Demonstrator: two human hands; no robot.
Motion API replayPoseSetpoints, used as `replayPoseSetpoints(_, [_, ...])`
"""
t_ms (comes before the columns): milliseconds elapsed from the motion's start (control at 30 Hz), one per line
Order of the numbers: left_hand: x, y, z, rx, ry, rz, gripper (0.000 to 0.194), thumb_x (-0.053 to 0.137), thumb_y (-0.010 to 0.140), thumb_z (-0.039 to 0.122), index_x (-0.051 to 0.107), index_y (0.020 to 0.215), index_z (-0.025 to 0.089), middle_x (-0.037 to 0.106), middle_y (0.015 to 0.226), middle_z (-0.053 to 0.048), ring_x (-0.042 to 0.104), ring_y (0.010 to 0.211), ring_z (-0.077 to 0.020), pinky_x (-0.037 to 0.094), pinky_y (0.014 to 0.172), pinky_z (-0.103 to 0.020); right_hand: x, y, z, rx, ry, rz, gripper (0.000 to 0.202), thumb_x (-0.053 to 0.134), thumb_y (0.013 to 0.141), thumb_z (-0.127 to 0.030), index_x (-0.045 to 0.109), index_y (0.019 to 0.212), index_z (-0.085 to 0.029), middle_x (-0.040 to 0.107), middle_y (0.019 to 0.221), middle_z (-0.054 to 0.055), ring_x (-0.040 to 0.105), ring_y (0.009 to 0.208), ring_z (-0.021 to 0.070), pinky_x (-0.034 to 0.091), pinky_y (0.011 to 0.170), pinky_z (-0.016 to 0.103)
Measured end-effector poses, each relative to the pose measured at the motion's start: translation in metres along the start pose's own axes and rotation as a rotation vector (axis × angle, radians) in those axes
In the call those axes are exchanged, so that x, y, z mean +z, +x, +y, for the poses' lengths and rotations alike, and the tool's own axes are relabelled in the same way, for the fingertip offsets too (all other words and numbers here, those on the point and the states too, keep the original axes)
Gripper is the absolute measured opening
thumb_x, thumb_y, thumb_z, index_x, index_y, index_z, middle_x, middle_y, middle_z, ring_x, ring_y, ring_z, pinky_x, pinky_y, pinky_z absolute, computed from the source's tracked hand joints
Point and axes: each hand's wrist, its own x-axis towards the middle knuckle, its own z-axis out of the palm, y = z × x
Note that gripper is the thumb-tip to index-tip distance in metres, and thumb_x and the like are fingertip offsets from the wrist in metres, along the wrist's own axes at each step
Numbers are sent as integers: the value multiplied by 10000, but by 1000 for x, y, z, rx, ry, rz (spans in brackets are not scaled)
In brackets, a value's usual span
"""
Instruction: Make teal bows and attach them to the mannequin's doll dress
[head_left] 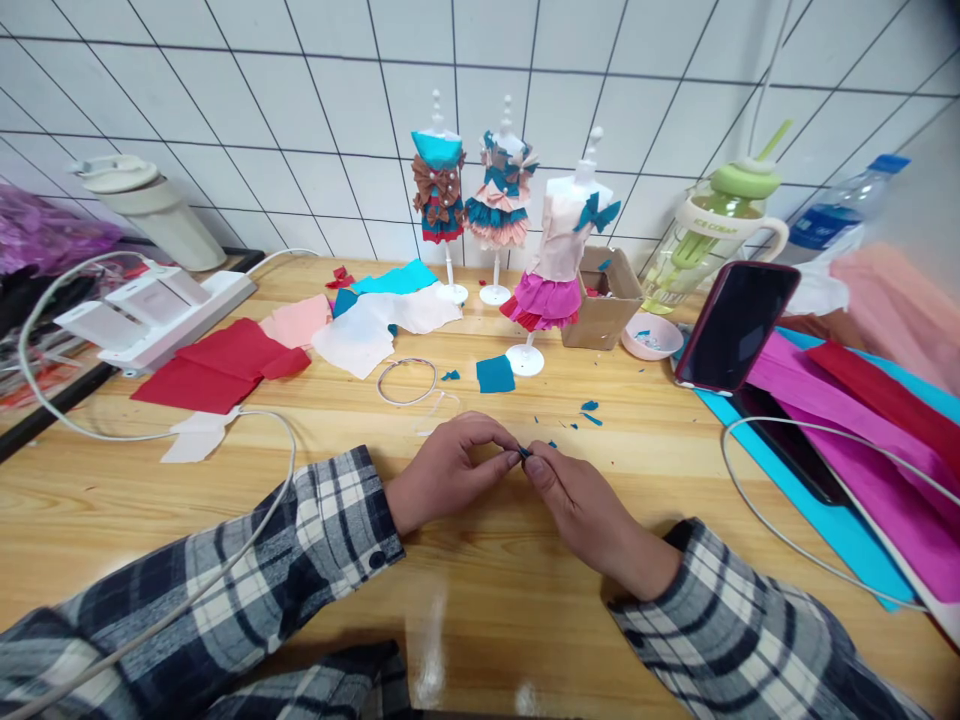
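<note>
My left hand and my right hand meet over the middle of the table. Both pinch one small dark teal piece, probably crepe paper, mostly hidden by the fingertips. Just beyond them lies a teal square of the same colour, with small teal scraps to its right. Behind stands a mini dress form in a pale bodice with a teal bow and a magenta ruffled skirt. Two more dressed forms stand farther back by the wall.
Red paper, white paper and a wire ring lie left of centre. A cardboard box, pink bowl, propped phone and coloured sheets occupy the right. A white cable crosses my left sleeve.
</note>
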Motion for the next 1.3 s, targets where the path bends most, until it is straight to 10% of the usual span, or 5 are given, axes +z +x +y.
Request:
replayPoseSetpoints(400, [1, 0, -2, -56, -1, 3, 133, 587, 831, 264, 669, 858, 163, 696, 885, -62, 626, 854, -180, 483, 814, -307, 0, 2, -3, 4, 33, 34, 356, 235, 982, -442, 419, 762, -230, 540, 688, -16, 501, 636, 153, 337, 586, 265])
replayPoseSetpoints(900, [-2, 2, -10, -192, -167, 34, 259, 643, 805, 313, 591, 1020, 178, 691, 854, -37, 656, 803, -157, 512, 743, -279, -78, 13, 68, 382, -613, 385, 286, 533, 842, -425, 609, 1011, -207, 678, 888, 81, 601, 713, 220, 307, 548, 296])
replayPoseSetpoints(1100, [-1, 1, -7, -202, -236, 50, 329, 702, 746, 278, 535, 1013, 181, 701, 787, -21, 652, 742, -150, 505, 705, -274, -71, 13, 57, 190, -622, 471, 282, 570, 821, -323, 647, 1047, -172, 643, 970, 130, 567, 920, 272, 406, 748, 365])
replayPoseSetpoints(1300, [2, 2, -3, -224, -264, 46, 321, 689, 757, 296, 541, 1014, 173, 717, 783, -31, 673, 724, -160, 502, 657, -259, -30, 9, 12, -103, 2, 318, 172, 585, 828, -264, 684, 964, -229, 641, 793, 31, 549, 676, 154, 440, 628, 282])
